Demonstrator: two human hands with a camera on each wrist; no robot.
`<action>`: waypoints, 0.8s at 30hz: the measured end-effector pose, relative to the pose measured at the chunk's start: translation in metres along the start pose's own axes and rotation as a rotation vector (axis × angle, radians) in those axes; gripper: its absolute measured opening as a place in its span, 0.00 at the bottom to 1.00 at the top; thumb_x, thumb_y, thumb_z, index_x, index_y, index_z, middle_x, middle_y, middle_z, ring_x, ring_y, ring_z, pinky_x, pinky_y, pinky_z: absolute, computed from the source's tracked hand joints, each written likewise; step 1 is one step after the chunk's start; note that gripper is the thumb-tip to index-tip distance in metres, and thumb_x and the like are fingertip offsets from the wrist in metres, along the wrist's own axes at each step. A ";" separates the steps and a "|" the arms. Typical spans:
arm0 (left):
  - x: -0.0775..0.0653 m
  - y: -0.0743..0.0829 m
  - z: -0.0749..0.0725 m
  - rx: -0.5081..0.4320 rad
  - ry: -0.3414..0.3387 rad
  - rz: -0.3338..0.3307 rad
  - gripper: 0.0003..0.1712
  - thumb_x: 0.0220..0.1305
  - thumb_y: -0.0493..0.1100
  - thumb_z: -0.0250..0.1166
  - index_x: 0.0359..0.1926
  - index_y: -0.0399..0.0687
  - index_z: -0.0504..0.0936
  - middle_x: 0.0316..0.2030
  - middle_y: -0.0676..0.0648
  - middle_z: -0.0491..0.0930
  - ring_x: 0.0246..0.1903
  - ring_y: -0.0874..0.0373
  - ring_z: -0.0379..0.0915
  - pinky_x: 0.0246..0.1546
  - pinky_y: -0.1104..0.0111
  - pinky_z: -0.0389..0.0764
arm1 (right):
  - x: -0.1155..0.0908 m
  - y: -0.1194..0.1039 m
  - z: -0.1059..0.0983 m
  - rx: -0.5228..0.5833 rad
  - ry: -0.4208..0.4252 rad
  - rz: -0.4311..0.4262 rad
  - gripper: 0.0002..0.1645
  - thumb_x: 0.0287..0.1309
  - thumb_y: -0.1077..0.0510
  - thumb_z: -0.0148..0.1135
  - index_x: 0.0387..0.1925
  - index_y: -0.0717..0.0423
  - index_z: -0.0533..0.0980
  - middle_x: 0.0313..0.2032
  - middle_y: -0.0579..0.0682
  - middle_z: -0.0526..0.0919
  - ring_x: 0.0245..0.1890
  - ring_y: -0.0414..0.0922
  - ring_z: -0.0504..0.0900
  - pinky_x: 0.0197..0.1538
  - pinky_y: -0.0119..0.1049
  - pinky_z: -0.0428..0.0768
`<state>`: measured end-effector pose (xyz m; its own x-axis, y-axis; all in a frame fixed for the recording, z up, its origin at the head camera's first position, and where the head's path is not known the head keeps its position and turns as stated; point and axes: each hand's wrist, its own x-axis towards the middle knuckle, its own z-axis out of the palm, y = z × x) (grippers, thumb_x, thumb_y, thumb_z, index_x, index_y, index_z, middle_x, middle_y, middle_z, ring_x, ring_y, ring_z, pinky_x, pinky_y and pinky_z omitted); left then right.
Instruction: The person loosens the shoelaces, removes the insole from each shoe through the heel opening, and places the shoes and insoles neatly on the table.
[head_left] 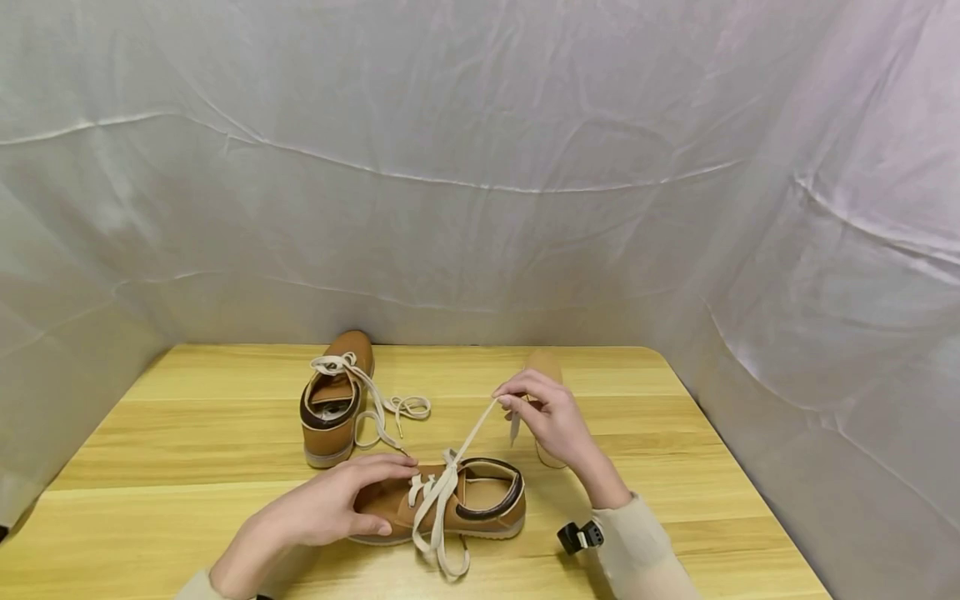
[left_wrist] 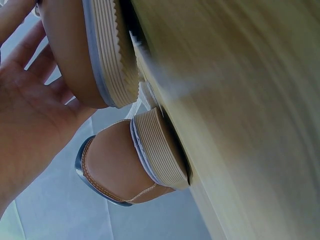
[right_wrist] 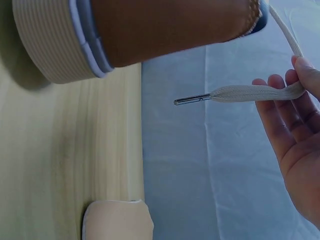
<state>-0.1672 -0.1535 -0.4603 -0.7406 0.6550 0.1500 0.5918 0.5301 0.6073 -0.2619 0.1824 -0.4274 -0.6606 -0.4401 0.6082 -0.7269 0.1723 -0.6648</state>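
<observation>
A brown leather shoe (head_left: 476,529) with cream laces lies sideways near the table's front, toe to the left. My left hand (head_left: 330,500) holds its toe, fingers along the far side and thumb on the near side. In the left wrist view the palm faces the toe of that shoe (left_wrist: 67,55). Between thumb and fingertips my right hand (head_left: 551,417) pinches one shoelace (head_left: 477,432), pulled taut up and right from the shoe's tongue. Its loose end, with a metal tip (right_wrist: 192,99), hangs past the fingers. Other lace loops drape over the shoe's near side.
A second brown shoe (head_left: 326,437) stands at the back left, its untied laces (head_left: 408,407) trailing right onto the table (head_left: 225,433). Behind the right hand lies a tan insole (head_left: 543,364), partly covered. Grey cloth (head_left: 465,233) hangs around the table.
</observation>
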 end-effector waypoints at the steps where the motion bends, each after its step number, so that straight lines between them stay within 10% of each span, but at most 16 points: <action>1: 0.000 0.000 0.000 0.001 0.000 0.002 0.36 0.62 0.50 0.75 0.71 0.54 0.76 0.71 0.52 0.72 0.70 0.48 0.68 0.69 0.54 0.72 | 0.000 0.000 -0.001 -0.001 0.007 -0.002 0.09 0.66 0.73 0.63 0.44 0.63 0.85 0.40 0.58 0.84 0.30 0.53 0.86 0.32 0.40 0.89; 24: 0.000 0.000 0.000 0.017 0.004 0.006 0.36 0.63 0.49 0.76 0.71 0.54 0.76 0.71 0.52 0.72 0.70 0.48 0.68 0.69 0.54 0.73 | 0.000 0.000 -0.018 -0.007 0.084 0.059 0.09 0.68 0.72 0.62 0.44 0.63 0.85 0.42 0.56 0.84 0.32 0.54 0.86 0.35 0.40 0.90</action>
<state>-0.1670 -0.1538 -0.4608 -0.7383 0.6560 0.1566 0.6015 0.5355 0.5928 -0.2652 0.1982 -0.4200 -0.7152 -0.3537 0.6028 -0.6876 0.2020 -0.6974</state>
